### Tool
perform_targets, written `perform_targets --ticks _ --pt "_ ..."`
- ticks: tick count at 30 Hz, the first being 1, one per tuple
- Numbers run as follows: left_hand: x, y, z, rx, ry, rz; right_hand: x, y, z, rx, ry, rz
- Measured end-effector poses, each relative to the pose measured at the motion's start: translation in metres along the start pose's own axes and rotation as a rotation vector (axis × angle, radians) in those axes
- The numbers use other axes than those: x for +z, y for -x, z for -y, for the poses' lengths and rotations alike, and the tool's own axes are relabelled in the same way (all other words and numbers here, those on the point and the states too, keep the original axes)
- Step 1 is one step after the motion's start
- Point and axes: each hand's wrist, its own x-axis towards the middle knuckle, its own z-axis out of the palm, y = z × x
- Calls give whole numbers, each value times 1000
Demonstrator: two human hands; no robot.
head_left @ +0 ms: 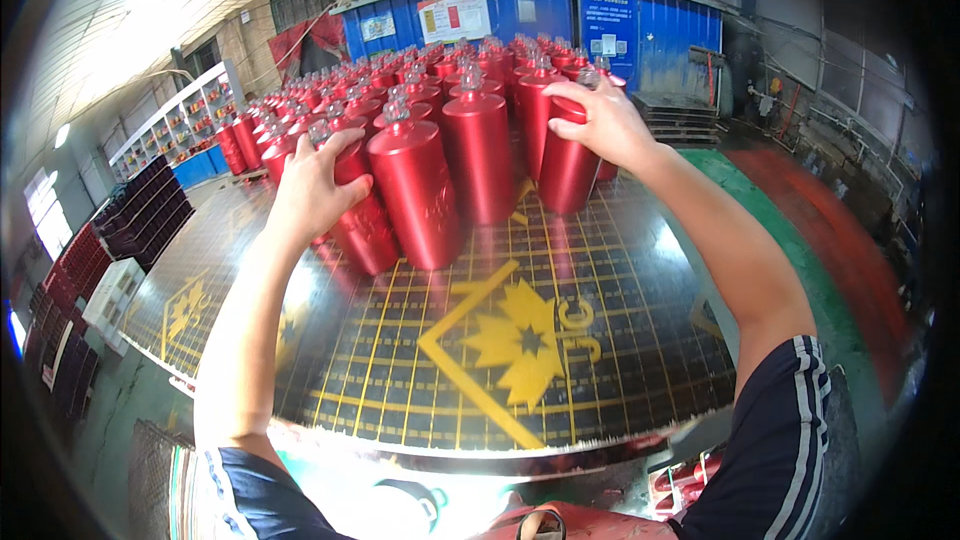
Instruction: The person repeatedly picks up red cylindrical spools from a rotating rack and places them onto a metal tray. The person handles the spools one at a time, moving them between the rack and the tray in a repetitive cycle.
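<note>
- Carrying the whole load, the desk (655, 370) spreads before me, its dark top patterned in yellow.
- On it, a crowd of red bottles (480, 160) stands packed close, probably to save room; their walls are opaque, so I cannot tell whether anything is inside.
- At the crowd's near edge, my left grip (308, 188) is closed round the upper part of the left bottle (368, 237), likely to keep it steady.
- My right grip (612, 125) clasps the right bottle (567, 178) near its shoulder, thumb across the front.
- Clear tops (397, 109) crown the necks.
</note>
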Motion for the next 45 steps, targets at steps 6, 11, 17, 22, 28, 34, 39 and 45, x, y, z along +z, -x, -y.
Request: perform_targets --ticks 6,11,17,22,28,34,39,45 --pt "-20 91 -20 89 -44 -315 -29 86 5 -155 -242 -396" --pt "-95 177 -74 47 107 -526 -117 154 42 20 -848 -385" --pt "-155 304 -86 -382 564 -673 -135 201 145 147 -1613 -297" --pt "-161 390 -45 -658 882 -645 -108 240 264 256 -1901 -407" --pt "-83 522 28 -1102 1125 -606 -24 285 408 559 -2458 -106" --pt "-46 648 80 -1468 1442 -777 60 313 507 1118 -2624 450" --pt "-26 688 109 -1532 1845 -1165 167 348 573 1289 -2662 987" --pt "-31 694 123 -1314 2682 -1040 198 368 609 393 -2143 644"
